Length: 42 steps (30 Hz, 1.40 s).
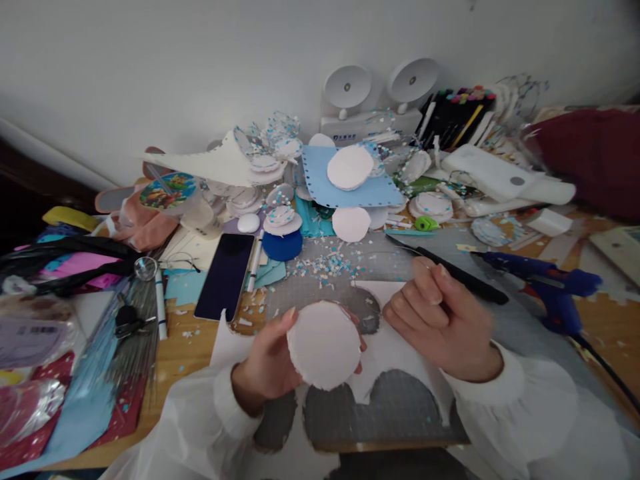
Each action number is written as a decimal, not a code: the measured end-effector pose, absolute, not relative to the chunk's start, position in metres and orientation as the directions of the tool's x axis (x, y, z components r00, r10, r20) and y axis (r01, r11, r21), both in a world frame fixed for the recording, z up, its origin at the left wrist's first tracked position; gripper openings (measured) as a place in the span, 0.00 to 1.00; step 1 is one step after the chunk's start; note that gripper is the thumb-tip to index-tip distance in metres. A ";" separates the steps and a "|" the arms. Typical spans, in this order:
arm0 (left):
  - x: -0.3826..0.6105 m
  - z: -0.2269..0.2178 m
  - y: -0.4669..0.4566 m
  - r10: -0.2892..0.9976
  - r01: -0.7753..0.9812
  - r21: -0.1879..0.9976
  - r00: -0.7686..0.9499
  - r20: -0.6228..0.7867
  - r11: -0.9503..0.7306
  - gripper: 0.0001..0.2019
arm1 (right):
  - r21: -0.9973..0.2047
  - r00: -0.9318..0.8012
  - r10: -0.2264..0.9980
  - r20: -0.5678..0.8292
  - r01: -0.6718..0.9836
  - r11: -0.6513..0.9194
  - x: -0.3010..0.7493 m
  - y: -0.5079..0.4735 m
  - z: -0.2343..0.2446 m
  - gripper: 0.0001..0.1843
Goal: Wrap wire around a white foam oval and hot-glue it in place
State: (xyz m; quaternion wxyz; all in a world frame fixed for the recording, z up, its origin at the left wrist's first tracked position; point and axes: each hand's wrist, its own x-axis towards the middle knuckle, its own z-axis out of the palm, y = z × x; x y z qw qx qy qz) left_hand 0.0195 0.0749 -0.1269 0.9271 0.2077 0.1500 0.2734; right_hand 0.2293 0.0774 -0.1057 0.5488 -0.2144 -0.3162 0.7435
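Observation:
My left hand [267, 363] grips a white foam disc [324, 345] from behind, thumb on its left rim and fingertips showing at its right edge. My right hand [440, 320] hovers just right of the disc with fingers curled loosely inward; whether it holds anything is hidden. Both hands are above a white foam sheet with round holes cut out [390, 333], lying on a grey cutting mat [400, 400]. A black pen-like tool [465, 277] lies just beyond my right hand.
A blue glue gun [550, 287] rests at the right, its cord running to the table edge. A dark phone [225, 275] lies left of the mat. Behind are a blue sheet [370, 190], more white discs, a blue round lid [283, 245], markers and foam scraps.

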 end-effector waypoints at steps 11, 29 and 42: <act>0.020 -0.126 0.075 0.613 -0.475 0.499 0.775 -0.153 0.725 0.33 | -0.794 -0.350 0.925 0.148 -0.599 -0.100 0.227 0.076 -0.109 0.19; 0.023 -0.124 0.076 0.755 -0.588 0.531 0.634 -0.166 0.611 0.26 | -0.984 -0.609 0.778 0.155 -0.165 0.067 0.227 0.066 -0.116 0.18; 0.024 -0.121 0.076 0.801 -0.601 0.592 0.584 -0.135 0.538 0.24 | -0.963 -0.642 0.746 0.178 0.041 0.265 0.221 0.066 -0.114 0.16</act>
